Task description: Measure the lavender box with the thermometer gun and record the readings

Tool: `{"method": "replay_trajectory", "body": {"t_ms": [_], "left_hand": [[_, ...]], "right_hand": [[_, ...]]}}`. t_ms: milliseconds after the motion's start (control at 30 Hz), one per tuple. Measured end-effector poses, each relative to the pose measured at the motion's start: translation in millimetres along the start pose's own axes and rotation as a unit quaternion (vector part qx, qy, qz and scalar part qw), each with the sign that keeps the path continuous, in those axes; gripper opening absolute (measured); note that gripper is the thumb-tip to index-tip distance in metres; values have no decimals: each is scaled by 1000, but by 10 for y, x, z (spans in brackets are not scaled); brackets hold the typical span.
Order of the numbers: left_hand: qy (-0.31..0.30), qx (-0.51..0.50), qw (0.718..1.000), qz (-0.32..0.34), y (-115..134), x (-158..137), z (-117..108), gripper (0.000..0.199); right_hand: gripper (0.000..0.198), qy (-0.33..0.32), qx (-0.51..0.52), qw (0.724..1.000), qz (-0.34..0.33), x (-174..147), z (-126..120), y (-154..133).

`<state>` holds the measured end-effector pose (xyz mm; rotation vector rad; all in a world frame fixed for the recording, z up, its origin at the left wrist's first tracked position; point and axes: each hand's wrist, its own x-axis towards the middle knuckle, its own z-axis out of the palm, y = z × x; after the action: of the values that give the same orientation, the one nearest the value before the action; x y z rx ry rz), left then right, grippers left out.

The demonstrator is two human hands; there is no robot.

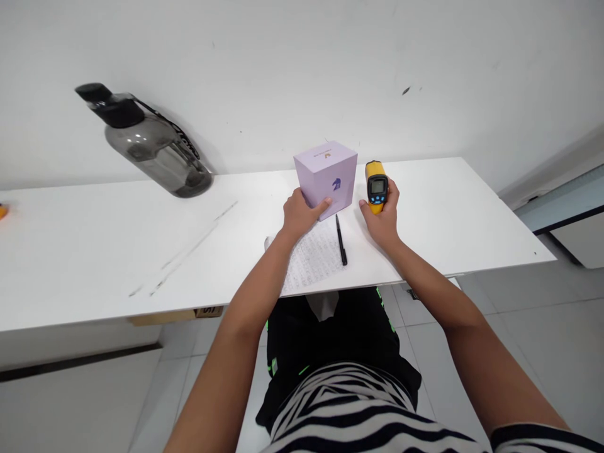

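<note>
Box [326, 176], lilac cube w/ small dark logo, sits mid worktop [94, 251], near the back edge by the wall. Far left: an orange bit [2, 211] cut off by the frame edge, can't tell what it is. Next, a smoky grey water bottle [151, 148] w/ black cap, looks tilted, base on the worktop by the wall. Faint scuff lines right of it. Left hand [299, 215] lies flat against the box's left face, thumb along its lower front; the fingers are hidden behind the box. Under the hand, a sheet of paper [314, 258], writing too small to read, near edge hanging over the worktop rim. Black pen [341, 240] lies on the paper's right edge, just beside the box. Right hand [383, 217] is closed round a yellow thermometer gun [376, 185], screen facing up; grip hidden in the palm, digits unreadable.
</note>
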<state>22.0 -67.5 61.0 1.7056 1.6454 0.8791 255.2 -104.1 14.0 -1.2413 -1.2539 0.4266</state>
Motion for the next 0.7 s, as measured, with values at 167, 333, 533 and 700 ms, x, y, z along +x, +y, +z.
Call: {"method": "replay_trajectory", "body": {"t_ms": [167, 333, 533, 700], "left_hand": [[-2, -7, 1000, -1, 11, -7, -3, 73], [0, -7, 1000, 1, 0, -4, 1, 73], [4, -3, 1000, 4, -13, 7, 8, 75], [3, 5, 1000, -8, 2, 17, 16, 72]], "right_hand": [[99, 2, -14, 1000, -15, 3, -7, -8], [96, -4, -2, 1000, 1, 5, -23, -6], [98, -1, -16, 1000, -13, 8, -36, 64], [98, -13, -18, 1000, -3, 12, -44, 42]]}}
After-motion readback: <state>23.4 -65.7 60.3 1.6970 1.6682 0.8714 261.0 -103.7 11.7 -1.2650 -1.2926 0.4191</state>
